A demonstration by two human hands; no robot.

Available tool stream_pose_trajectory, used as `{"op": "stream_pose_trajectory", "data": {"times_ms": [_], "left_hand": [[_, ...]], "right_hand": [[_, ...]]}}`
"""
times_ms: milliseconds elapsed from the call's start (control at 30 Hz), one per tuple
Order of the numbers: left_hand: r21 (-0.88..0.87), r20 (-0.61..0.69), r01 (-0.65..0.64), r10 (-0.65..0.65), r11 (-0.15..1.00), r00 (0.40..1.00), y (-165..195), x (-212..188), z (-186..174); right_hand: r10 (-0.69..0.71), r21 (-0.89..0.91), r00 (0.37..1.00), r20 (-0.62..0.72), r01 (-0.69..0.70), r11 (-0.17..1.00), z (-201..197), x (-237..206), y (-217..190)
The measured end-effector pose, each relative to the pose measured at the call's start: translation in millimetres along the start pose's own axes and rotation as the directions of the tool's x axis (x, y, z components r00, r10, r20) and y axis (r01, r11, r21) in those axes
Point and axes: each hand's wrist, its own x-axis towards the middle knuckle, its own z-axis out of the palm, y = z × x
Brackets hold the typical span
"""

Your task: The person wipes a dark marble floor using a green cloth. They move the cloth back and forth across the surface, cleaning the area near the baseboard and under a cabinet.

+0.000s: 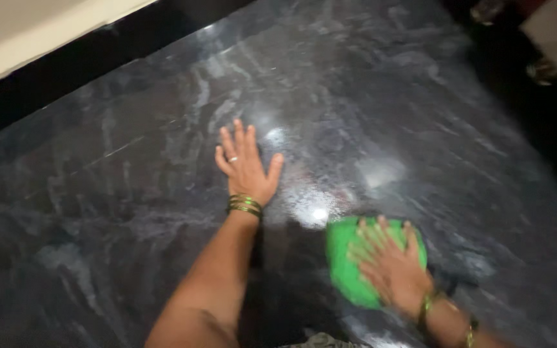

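Nearest to me, my right hand lies spread flat on a green cloth, palm down with fingers splayed rather than curled around it, so it is pressing the cloth instead of gripping it; that flat pressure looks like the way to keep the whole pad against the stone. The hand is smeared with blur, so I read it as in motion, though I can't tell which way. The cloth sits on the lower right part of the dark marbled tabletop, just below a bright glare spot on the shiny surface. A little farther out, my left hand is open and holding nothing, planted palm down on the bare stone, fingers fanned, a ring on one finger and gold-and-green bangles at the wrist; I judge it's there as a brace, taking my weight as I lean in. The two hands are apart, the glare between them. Beyond them the tabletop runs on, streaked grey and white, to a black band and a pale cream edge at the far left corner. The far right is too dark to make out.
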Motion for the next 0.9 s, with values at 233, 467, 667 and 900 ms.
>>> {"op": "stream_pose_trajectory", "data": {"times_ms": [233,467,667,900], "left_hand": [[-0.137,-0.067,-0.006,-0.003,0.990,0.998,-9,-12,8],[-0.229,-0.330,0.011,-0.088,0.973,0.940,-23,-20,0],[-0.062,-0.211,0.137,-0.147,0.989,0.966,20,-73,-46],[-0.098,0.028,-0.209,0.212,0.973,0.977,182,-71,11]], "right_hand": [[0.440,0.105,0.889,-0.122,-0.430,0.897,-9,312,80],[-0.211,-0.005,0.966,0.150,0.214,0.977,-1,349,-29],[-0.248,0.201,0.729,0.637,0.153,0.967,3,165,-63],[-0.230,0.006,0.972,0.051,0.230,0.973,17,-94,-71]]}}
